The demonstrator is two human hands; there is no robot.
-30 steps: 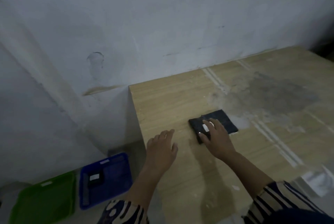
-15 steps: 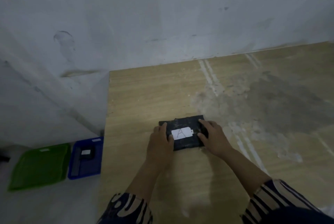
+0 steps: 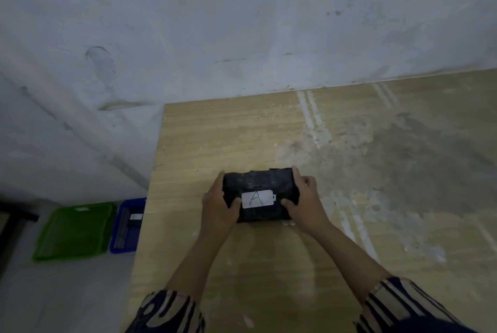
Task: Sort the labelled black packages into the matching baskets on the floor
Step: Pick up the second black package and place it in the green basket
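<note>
Head | both hands' grip pinching package [image 3: 259, 192] | green basket [image 3: 74, 230], blue basket [image 3: 128, 225] left, seemingly floor-level

Wood table [image 3: 204, 141] w/ black pkg [image 3: 259, 183]; floor w/ green basket [image 3: 72, 230], blue basket [image 3: 122, 218].

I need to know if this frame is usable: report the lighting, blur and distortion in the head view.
Head view: dim, bluish light; the white label on the black package reads A clearly; the green basket and blue basket look smeared at the left edge; wide-angle lens bends the table edges; soft shadows under both forearms.
</note>
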